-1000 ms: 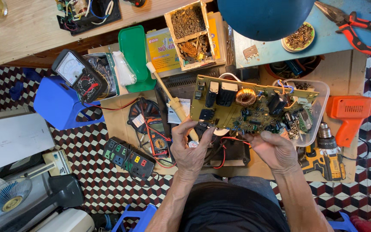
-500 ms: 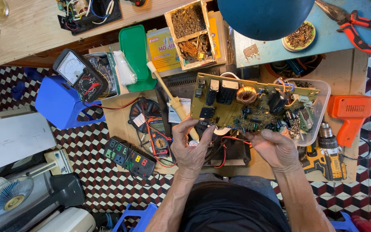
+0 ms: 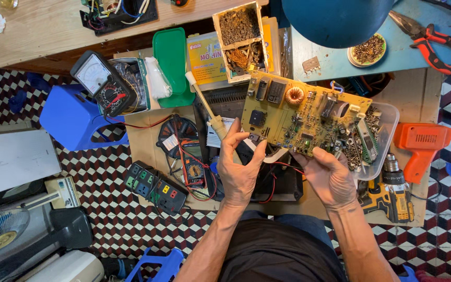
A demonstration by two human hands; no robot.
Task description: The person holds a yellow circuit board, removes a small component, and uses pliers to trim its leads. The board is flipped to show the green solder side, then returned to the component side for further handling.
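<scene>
Both hands hold up a yellow circuit board above the cluttered tabletop, component side toward the camera. The left hand has its grip closed on the board's near left edge, thumb up beside a pale-handled soldering iron that lies slanted just left of the board. The right hand is clamped on the board's near edge toward the middle, fingers curled under it. A copper-wound toroid coil sits near the board's far edge. Red and black wires trail from under the board to a dark unit below, though what that unit is cannot be made out.

Behind the board's right end is a clear plastic tray of screws. Right of it lie an orange glue gun and, nearer, a yellow cordless drill. To the left are a digital multimeter, a black power strip, an analogue meter and a blue plastic stool. Red-handled pliers lie far right.
</scene>
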